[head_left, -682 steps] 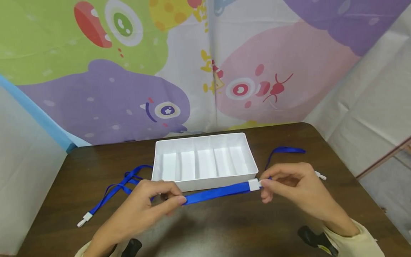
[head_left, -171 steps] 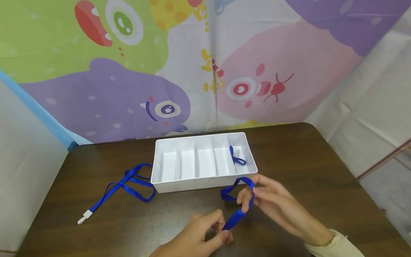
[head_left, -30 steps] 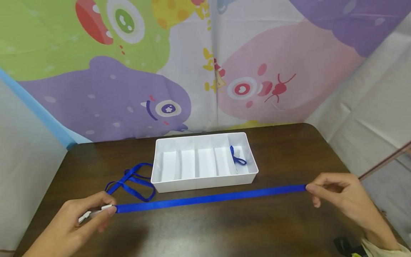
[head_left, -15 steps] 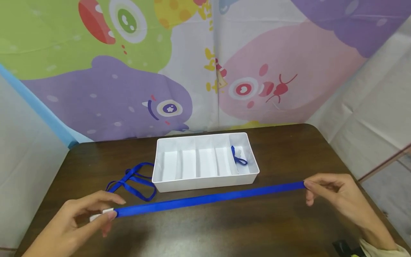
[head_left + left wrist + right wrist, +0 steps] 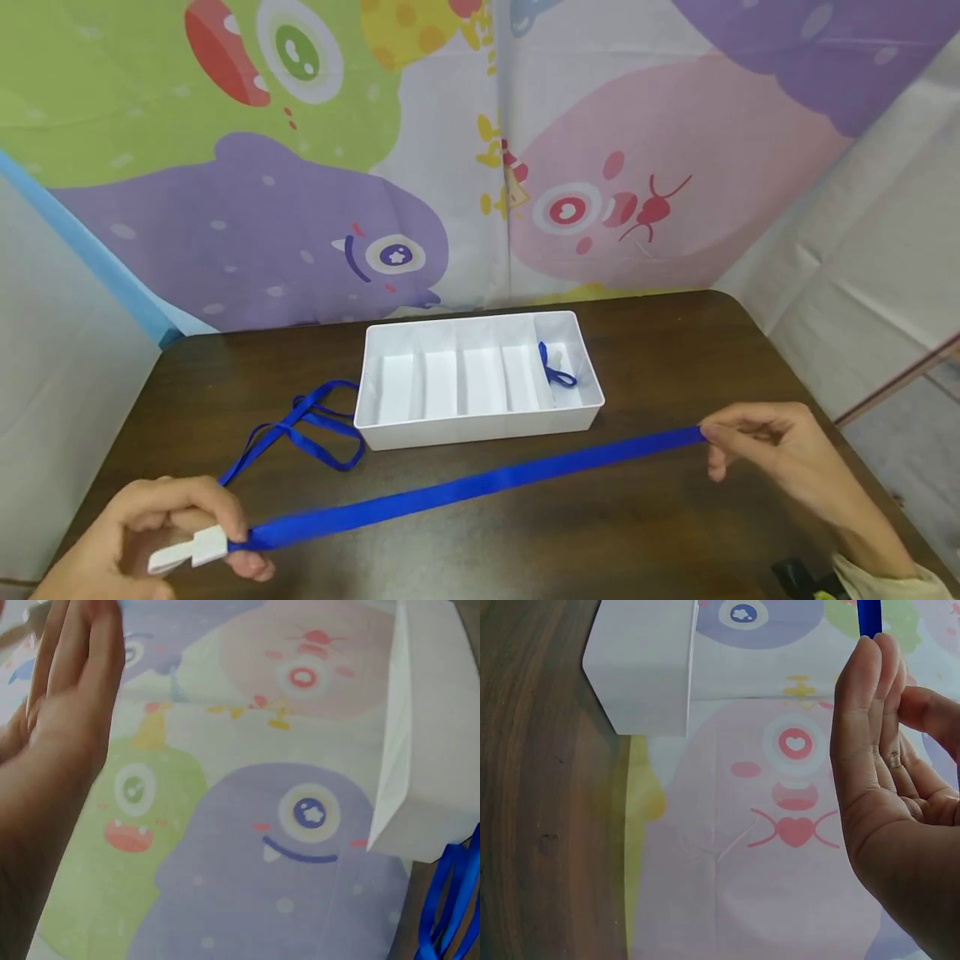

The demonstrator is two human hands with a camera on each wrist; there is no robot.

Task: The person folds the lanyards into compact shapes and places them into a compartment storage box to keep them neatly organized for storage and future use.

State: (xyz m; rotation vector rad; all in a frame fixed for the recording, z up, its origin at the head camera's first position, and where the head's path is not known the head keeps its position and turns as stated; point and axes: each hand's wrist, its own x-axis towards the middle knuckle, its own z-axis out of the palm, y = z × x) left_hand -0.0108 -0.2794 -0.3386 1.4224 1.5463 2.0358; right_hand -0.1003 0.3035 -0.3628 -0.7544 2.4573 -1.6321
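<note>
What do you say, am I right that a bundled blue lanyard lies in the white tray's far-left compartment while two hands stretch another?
Not quite: the head view shows the bundled blue lanyard in the far-right compartment of the white tray. The left hand and right hand do stretch another lanyard.

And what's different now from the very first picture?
The left hand moved left, the right hand right, with a blue ribbon straight between them. Another ribbon now lies in the white box, at its right end; the one off to the right is gone. The box and left-side ribbon stayed.
</note>
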